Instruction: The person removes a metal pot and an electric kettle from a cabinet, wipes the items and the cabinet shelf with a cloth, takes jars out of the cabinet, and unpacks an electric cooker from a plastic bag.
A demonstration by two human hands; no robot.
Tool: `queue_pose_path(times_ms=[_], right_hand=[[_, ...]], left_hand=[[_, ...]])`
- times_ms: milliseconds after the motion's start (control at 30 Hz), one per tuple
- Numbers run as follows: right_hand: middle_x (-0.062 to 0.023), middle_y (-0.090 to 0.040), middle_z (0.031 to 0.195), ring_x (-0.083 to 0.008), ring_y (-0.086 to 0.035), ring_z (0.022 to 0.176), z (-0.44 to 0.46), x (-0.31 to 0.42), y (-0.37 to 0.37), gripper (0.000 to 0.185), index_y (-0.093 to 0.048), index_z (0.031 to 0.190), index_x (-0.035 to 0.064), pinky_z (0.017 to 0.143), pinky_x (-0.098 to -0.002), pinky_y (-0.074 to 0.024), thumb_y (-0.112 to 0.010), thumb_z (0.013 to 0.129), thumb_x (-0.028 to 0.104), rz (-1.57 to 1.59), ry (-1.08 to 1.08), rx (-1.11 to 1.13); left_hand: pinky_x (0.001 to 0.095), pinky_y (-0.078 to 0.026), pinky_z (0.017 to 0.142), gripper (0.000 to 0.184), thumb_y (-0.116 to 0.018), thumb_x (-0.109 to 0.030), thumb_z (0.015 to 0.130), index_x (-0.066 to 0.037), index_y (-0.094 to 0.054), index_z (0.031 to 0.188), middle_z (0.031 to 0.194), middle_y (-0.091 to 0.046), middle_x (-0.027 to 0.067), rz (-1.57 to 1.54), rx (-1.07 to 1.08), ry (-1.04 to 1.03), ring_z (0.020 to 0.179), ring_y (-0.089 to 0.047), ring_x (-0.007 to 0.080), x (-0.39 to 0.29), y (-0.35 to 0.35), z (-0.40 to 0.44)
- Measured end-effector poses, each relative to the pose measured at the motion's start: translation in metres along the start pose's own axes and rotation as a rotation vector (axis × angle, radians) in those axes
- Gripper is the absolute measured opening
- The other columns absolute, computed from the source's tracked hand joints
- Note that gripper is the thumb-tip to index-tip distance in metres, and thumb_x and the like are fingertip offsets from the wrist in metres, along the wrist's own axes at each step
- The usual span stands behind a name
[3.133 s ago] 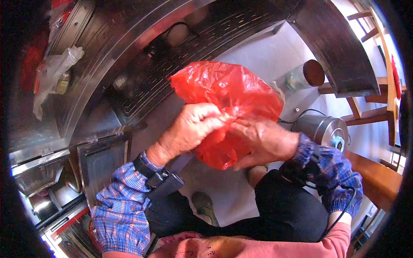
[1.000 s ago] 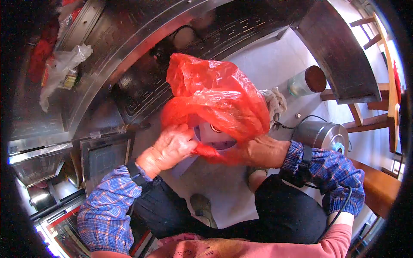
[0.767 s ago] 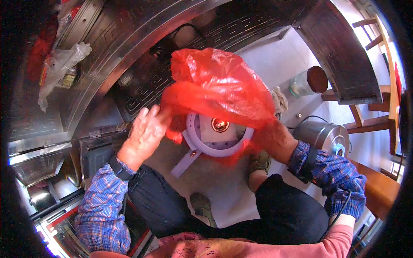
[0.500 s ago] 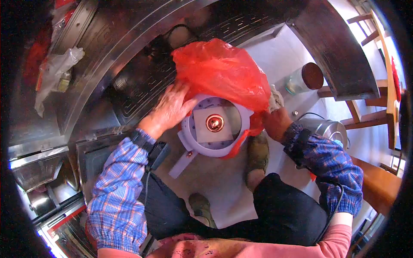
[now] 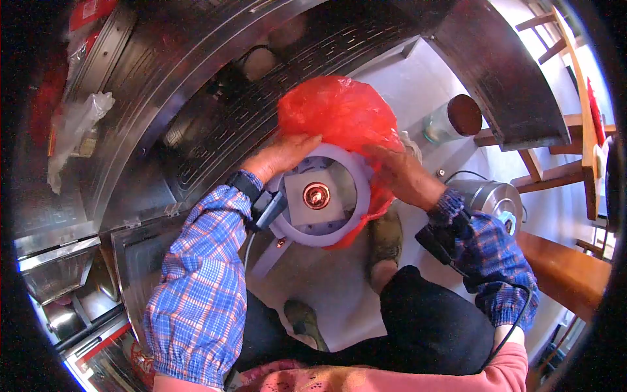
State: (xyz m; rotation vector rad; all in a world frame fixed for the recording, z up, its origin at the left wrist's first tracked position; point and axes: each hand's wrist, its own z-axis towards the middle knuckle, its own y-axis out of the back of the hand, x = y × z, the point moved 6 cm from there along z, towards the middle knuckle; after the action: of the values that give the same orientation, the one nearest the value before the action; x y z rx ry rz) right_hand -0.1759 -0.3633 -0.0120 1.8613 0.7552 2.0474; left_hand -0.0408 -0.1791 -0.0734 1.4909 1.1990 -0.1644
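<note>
A red plastic bag lies bunched over the far side of a pale purple round frame with a handle. Inside the ring is a white square with a shiny copper-coloured round piece. My left hand reaches over the upper left rim against the bag's edge, its fingers partly hidden. On the right, my right hand rests on the bag beside the rim, fingers apart and stretched toward the ring. Some red plastic hangs down the ring's right side and below it.
A glass jar with a brown lid stands on the floor, upper right. Near it are a steel pot with a cord, a pale cloth and wooden chairs. Dark carved panels curve along the left and top. My feet are below the ring.
The bag has been drawn back off the ring, uncovering its middle. Lately my left hand has moved right along the far rim, and my right hand has come inward over the bag.
</note>
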Motion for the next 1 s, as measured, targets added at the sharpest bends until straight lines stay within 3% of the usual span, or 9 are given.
queue_pose_path(times_ms=[100,167,333,367,500,567,667,933,1000], right_hand=[[-0.0189,-0.057,0.129,-0.0338,-0.058,0.114,0.000,-0.050,-0.011,0.056,-0.045,0.139,0.0056,0.097,-0.0396,-0.0475,-0.055,0.085,-0.001,0.012,-0.194,0.030],[-0.0191,-0.060,0.125,-0.0319,-0.061,0.111,-0.010,-0.108,-0.036,0.050,-0.050,0.135,0.0059,0.093,-0.0409,-0.0495,-0.058,0.085,0.002,-0.364,0.093,0.076],[-0.0179,-0.066,0.110,-0.0331,-0.063,0.105,-0.013,-0.122,-0.060,0.034,-0.060,0.120,0.0059,0.090,-0.0423,-0.0510,-0.058,0.085,0.005,-0.204,-0.234,0.263],[-0.0170,-0.068,0.104,-0.0338,-0.063,0.102,-0.014,-0.125,-0.064,0.029,-0.063,0.115,0.0058,0.088,-0.0423,-0.0517,-0.059,0.086,0.007,-0.242,-0.175,0.266],[-0.0154,-0.067,0.097,-0.0359,-0.065,0.095,-0.005,-0.066,-0.021,0.028,-0.064,0.112,0.0057,0.082,-0.0434,-0.0535,-0.063,0.084,0.010,-0.647,-0.415,0.394],[-0.0136,-0.066,0.091,-0.0352,-0.067,0.087,0.007,-0.005,0.000,0.032,-0.062,0.113,0.0060,0.076,-0.0441,-0.0553,-0.067,0.082,0.013,-0.383,-0.043,0.080],[-0.0164,-0.067,0.092,-0.0375,-0.069,0.081,0.016,0.057,-0.031,0.036,-0.056,0.116,0.0084,0.067,-0.0489,-0.0566,-0.066,0.086,0.024,-0.233,0.181,0.160],[-0.0071,-0.061,0.076,-0.0249,-0.065,0.059,0.029,0.060,-0.092,0.020,-0.057,0.101,0.0099,0.049,-0.0357,-0.0527,-0.066,0.085,0.019,-0.525,0.414,0.154],[-0.0054,-0.060,0.073,-0.0237,-0.064,0.056,0.029,0.062,-0.091,0.018,-0.057,0.099,0.0107,0.046,-0.0349,-0.0517,-0.065,0.087,0.021,-0.565,0.437,0.145]], left_hand=[[0.0411,-0.037,0.108,0.047,-0.039,-0.037,0.101,-0.003,-0.055,0.130,0.130,-0.057,0.0217,-0.265,0.006,0.152,0.127,-0.049,0.0365,0.019,-0.007,0.002],[0.0407,-0.039,0.106,0.047,-0.039,-0.036,0.101,-0.003,-0.054,0.129,0.129,-0.059,0.0220,-0.388,-0.036,0.181,0.125,-0.050,0.0369,0.035,-0.010,0.003],[0.0452,-0.048,0.089,0.031,-0.051,-0.024,0.096,-0.004,-0.058,0.117,0.112,-0.065,0.0187,0.400,-0.038,-0.003,0.104,-0.061,0.0364,0.022,0.002,-0.023],[0.0469,-0.047,0.085,0.031,-0.057,-0.019,0.091,-0.005,-0.058,0.119,0.107,-0.065,0.0168,0.287,-0.306,-0.187,0.097,-0.061,0.0371,0.019,0.010,-0.034],[0.0452,-0.046,0.094,0.038,-0.060,-0.017,0.090,-0.004,-0.058,0.125,0.119,-0.061,0.0175,0.424,-0.357,-0.121,0.109,-0.055,0.0383,-0.027,0.023,-0.072],[0.0433,-0.046,0.096,0.038,-0.058,-0.018,0.093,-0.003,-0.057,0.128,0.121,-0.061,0.0176,0.241,-0.322,-0.056,0.111,-0.056,0.0374,-0.013,0.016,-0.083],[0.0398,-0.045,0.099,0.040,-0.054,-0.022,0.097,-0.002,-0.053,0.132,0.125,-0.061,0.0181,-0.068,-0.204,0.141,0.115,-0.057,0.0337,0.012,0.008,-0.086],[0.0357,-0.046,0.099,0.049,-0.048,-0.034,0.102,0.000,-0.048,0.138,0.127,-0.062,0.0183,-0.183,-0.122,0.273,0.117,-0.058,0.0245,0.040,-0.001,-0.107],[0.0407,-0.051,0.089,0.053,-0.045,-0.045,0.101,-0.003,-0.053,0.132,0.123,-0.063,0.0192,-0.255,-0.162,0.233,0.107,-0.063,0.0361,0.047,-0.003,-0.115]])
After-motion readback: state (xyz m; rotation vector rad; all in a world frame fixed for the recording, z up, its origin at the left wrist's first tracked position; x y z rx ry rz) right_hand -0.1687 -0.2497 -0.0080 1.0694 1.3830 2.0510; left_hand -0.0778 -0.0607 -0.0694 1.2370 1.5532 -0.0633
